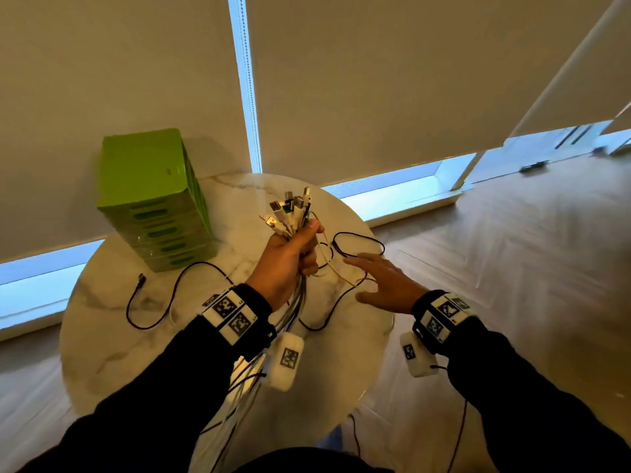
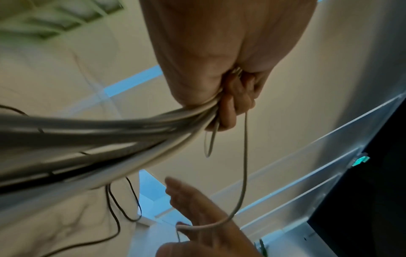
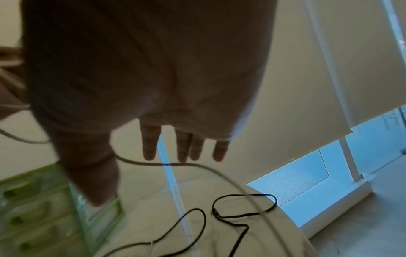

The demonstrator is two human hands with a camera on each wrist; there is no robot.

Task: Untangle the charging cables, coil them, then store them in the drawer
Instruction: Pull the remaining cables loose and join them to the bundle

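Note:
My left hand [image 1: 293, 254] is raised above the round marble table [image 1: 112, 336] and grips a thick bundle of white charging cables [image 1: 292, 208], plug ends fanning upward. The rest of the bundle [image 2: 92, 149] hangs down past my wrist. One thin white cable [image 2: 245, 173] loops down from the fist toward my right hand [image 1: 379, 281]. That hand is flat with fingers spread, hovering over a black cable [image 1: 358, 238] on the table; its fingers [image 3: 184, 147] hold nothing. The green drawer unit [image 1: 153, 199] stands at the table's far left, drawers closed.
Another black cable [image 1: 153, 302] snakes across the table's left half, its plug near the drawer unit. Beige roller blinds [image 1: 375, 80] cover windows behind the table. Wooden floor [image 1: 529, 250] spreads to the right.

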